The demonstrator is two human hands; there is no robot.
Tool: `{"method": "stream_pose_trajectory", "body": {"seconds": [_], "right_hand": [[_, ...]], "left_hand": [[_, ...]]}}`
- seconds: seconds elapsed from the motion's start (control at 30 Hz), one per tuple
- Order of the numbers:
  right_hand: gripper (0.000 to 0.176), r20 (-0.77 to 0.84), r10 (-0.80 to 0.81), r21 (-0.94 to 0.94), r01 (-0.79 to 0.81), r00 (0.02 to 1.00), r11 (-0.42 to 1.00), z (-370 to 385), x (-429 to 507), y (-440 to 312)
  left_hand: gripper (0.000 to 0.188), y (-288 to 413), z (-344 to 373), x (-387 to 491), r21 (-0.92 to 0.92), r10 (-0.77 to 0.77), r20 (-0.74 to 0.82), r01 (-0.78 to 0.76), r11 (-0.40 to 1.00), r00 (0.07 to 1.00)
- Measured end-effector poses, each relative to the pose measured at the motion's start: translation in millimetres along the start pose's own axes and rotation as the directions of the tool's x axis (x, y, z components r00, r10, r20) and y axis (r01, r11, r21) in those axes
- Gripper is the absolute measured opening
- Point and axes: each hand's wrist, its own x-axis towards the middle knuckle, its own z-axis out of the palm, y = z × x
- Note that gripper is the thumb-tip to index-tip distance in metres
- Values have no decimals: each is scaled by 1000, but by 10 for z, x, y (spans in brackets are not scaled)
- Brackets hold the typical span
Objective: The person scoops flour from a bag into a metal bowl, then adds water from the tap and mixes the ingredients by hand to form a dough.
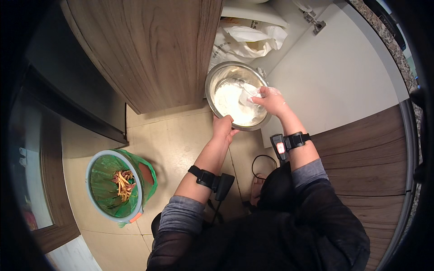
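Observation:
My left hand (224,129) grips the near rim of a stainless steel bowl (211,98), thumb on the rim and fingers underneath. White powder (230,101) that looks like flour lies in the bowl. My right hand (269,100), dusted with white, pinches a small translucent cup or scoop (247,96) over the powder, inside the bowl's right side. How much the cup holds cannot be told. Just beyond the bowl, a white bag (251,42) with printing stands with its mouth apart in the lower cabinet.
An opened white cabinet door (332,74) is on the right, and a wood-grain panel (156,50) on the left. A waste bin (89,183) lined with a green bag, with scraps inside, stands on the tiled floor (176,135) at lower left. A black cable (255,162) loops near my foot.

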Motion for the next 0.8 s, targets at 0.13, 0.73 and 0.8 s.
{"method": "stream_pose_trajectory", "body": {"seconds": [0.13, 0.73, 0.8], "right_hand": [[35, 69, -52, -165, 63, 996, 984, 2, -37, -2], [10, -115, -561, -638, 372, 820, 674, -870, 1190, -449], [14, -88, -578, -740, 335, 811, 583, -866, 1283, -380]], "left_hand": [[77, -32, -1, 81, -13, -30, 36, 31, 999, 999], [80, 6, 72, -13, -73, 21, 69, -16, 997, 997], [80, 5, 73, -14, -93, 36, 70, -29, 995, 997]]}}
